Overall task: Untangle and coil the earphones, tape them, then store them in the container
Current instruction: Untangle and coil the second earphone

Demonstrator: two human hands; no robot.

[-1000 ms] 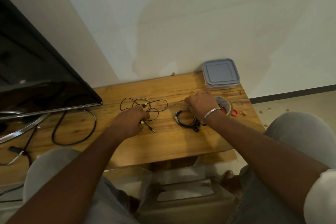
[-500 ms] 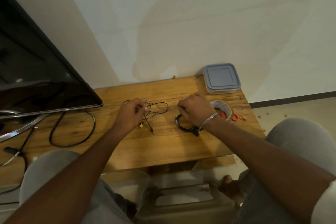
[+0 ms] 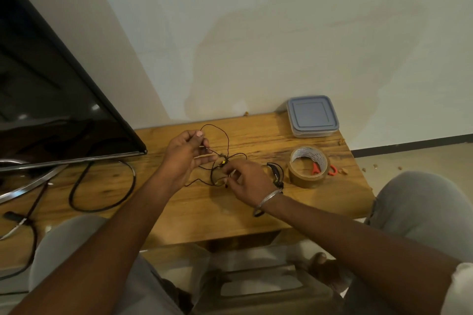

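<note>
Thin black earphones (image 3: 227, 135) with yellow parts hang in a tangle just above the wooden table (image 3: 230, 212). My left hand (image 3: 184, 156) pinches the wire at the upper left of the tangle. My right hand (image 3: 245, 181) pinches the wire at its lower right. A coiled black cable (image 3: 276, 174) lies on the table just right of my right hand. A brown tape roll (image 3: 308, 167) stands further right. The grey-lidded plastic container (image 3: 311, 115) sits closed at the back right corner.
Red-handled scissors (image 3: 323, 169) lie partly inside and behind the tape roll. A dark TV screen (image 3: 51, 100) on a metal stand fills the left, with a thick black cable (image 3: 102, 186) looped on the table. A wall rises behind the table.
My left hand lifted the earphone tangle off the table. My right hand left the coiled black cable and moved left onto the earphone wire. The view shifted downward.
</note>
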